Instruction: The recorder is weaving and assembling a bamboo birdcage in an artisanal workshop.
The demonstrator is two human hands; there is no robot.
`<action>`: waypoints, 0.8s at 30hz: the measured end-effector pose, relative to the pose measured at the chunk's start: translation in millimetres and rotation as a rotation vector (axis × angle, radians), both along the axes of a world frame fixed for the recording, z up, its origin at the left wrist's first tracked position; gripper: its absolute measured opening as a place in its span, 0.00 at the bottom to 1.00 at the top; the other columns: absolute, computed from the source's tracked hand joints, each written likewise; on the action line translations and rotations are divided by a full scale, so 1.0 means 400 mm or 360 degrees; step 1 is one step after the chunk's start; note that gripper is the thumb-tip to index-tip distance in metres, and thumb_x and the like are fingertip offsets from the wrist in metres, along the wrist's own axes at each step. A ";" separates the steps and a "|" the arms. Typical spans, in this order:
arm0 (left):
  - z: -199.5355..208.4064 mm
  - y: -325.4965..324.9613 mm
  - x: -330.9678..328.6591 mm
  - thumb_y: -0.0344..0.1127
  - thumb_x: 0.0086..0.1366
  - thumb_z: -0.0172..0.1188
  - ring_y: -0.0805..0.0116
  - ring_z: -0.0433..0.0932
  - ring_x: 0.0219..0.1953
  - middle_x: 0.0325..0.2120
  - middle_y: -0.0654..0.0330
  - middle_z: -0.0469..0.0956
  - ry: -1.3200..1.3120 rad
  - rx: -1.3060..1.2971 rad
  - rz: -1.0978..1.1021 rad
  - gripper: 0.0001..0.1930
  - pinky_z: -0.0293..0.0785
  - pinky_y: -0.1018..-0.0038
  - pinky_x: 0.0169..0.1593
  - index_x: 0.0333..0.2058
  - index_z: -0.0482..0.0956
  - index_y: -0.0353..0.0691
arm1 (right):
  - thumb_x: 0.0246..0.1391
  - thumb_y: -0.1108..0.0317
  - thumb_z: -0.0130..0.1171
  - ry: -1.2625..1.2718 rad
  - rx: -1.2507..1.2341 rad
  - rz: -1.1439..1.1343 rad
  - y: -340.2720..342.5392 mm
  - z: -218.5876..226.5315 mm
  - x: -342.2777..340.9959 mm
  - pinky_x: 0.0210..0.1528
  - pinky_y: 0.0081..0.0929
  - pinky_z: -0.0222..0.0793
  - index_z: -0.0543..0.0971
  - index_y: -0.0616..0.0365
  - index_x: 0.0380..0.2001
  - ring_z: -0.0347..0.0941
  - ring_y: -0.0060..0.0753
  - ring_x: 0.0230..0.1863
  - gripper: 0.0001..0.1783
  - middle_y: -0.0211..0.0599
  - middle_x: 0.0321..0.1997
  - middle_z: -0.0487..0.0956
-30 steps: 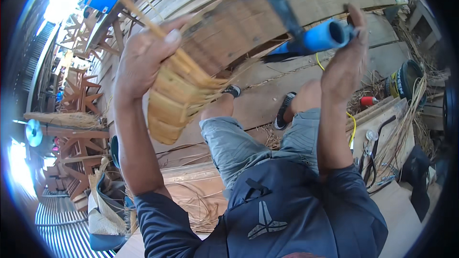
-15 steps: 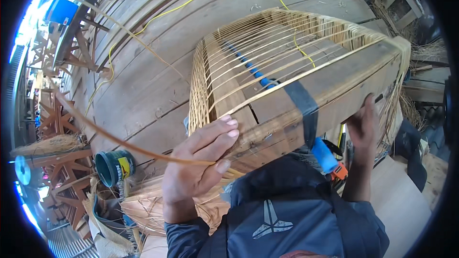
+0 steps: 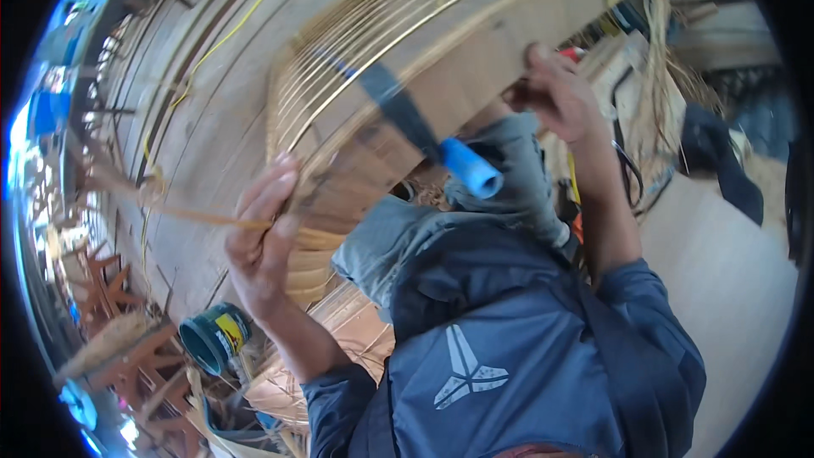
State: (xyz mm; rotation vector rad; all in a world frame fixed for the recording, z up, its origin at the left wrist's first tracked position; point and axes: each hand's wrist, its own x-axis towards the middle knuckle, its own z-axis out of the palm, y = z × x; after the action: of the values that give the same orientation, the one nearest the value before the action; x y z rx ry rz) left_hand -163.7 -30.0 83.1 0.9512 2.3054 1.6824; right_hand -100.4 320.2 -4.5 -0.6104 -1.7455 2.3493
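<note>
A wooden frame [image 3: 475, 76] wound with pale cane strands [image 3: 381, 21] is held up tilted in front of me, its right end higher. My left hand [image 3: 264, 229] is closed at its left corner, with a loose cane strip [image 3: 199, 215] pinched between thumb and fingers. At the lower edge, towards the right, my right hand [image 3: 564, 97] curls its fingers against the frame; some fingertips are hidden. A dark band [image 3: 398, 110] wraps the front board, and a blue tube [image 3: 471, 168] pokes out beneath it. Motion blurs the frame.
Beyond the frame lies a plank floor [image 3: 203, 114] with a yellow cord [image 3: 233, 30] across it. A green bucket [image 3: 212, 337] stands at the left, near reddish star-shaped wooden pieces [image 3: 106, 297]. At the right are a pale board [image 3: 695, 288] and a black cloth [image 3: 721, 161].
Both hands have raised the frame and shifted it up and left in view, tilting it more steeply. The blue tube's end and my legs now show below it.
</note>
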 end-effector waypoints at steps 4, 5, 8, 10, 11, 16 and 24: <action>-0.090 -0.090 0.047 0.28 0.57 0.52 0.52 0.66 0.57 0.48 0.45 0.72 -0.0009 0.0026 0.0122 0.17 0.56 0.58 0.61 0.46 0.75 0.30 | 0.55 0.51 0.54 0.0032 -0.0492 0.0341 -0.036 -0.067 0.021 0.26 0.22 0.68 0.75 0.62 0.28 0.75 0.30 0.25 0.21 0.45 0.23 0.79; -0.105 -0.096 0.054 0.29 0.57 0.53 0.52 0.66 0.57 0.48 0.45 0.72 -0.0068 0.0117 0.0098 0.17 0.58 0.59 0.61 0.45 0.75 0.30 | 0.56 0.51 0.52 -0.0009 -0.0435 0.0266 -0.044 -0.079 0.034 0.26 0.22 0.68 0.75 0.63 0.29 0.75 0.30 0.25 0.22 0.44 0.23 0.79; -0.096 -0.048 0.027 0.32 0.56 0.57 0.54 0.68 0.55 0.48 0.47 0.73 -0.0059 0.0033 0.0068 0.17 0.60 0.62 0.59 0.44 0.76 0.31 | 0.57 0.54 0.51 0.0214 -0.0441 0.0274 0.000 -0.085 0.038 0.26 0.23 0.69 0.75 0.64 0.29 0.76 0.31 0.27 0.20 0.44 0.25 0.79; -0.079 -0.029 0.021 0.32 0.56 0.58 0.55 0.68 0.55 0.47 0.47 0.73 -0.0120 0.0078 0.0116 0.17 0.60 0.62 0.59 0.43 0.76 0.31 | 0.56 0.54 0.52 0.0207 -0.0428 0.0348 0.024 -0.076 0.041 0.27 0.23 0.70 0.75 0.64 0.30 0.77 0.31 0.28 0.19 0.42 0.26 0.78; -0.075 -0.049 0.016 0.32 0.57 0.58 0.56 0.67 0.55 0.47 0.48 0.73 -0.0026 0.0085 0.0111 0.17 0.60 0.63 0.59 0.44 0.76 0.30 | 0.55 0.54 0.54 0.0042 -0.0446 0.0254 0.008 -0.070 0.029 0.27 0.23 0.69 0.75 0.62 0.30 0.76 0.29 0.26 0.19 0.40 0.25 0.77; -0.048 -0.115 0.008 0.35 0.61 0.54 0.55 0.68 0.55 0.49 0.46 0.71 0.0131 -0.0322 0.0110 0.18 0.60 0.62 0.59 0.48 0.72 0.29 | 0.56 0.51 0.52 0.0029 -0.0418 0.0228 -0.089 -0.028 0.025 0.25 0.22 0.67 0.72 0.58 0.24 0.72 0.27 0.23 0.20 0.34 0.22 0.74; -0.266 -0.187 0.122 0.33 0.66 0.50 0.62 0.69 0.52 0.49 0.50 0.71 0.0090 -0.0359 0.0928 0.17 0.62 0.70 0.57 0.49 0.70 0.27 | 0.52 0.41 0.53 -0.0359 -0.0259 0.0428 -0.149 -0.134 0.096 0.16 0.17 0.62 0.77 0.62 0.26 0.70 0.20 0.17 0.29 0.35 0.20 0.77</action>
State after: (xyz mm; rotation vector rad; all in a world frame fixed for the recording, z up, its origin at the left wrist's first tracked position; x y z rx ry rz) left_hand -114.8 -104.8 -23.1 0.2951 2.9262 1.5145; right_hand -61.9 260.8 -58.2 -0.7314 -1.8415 2.7212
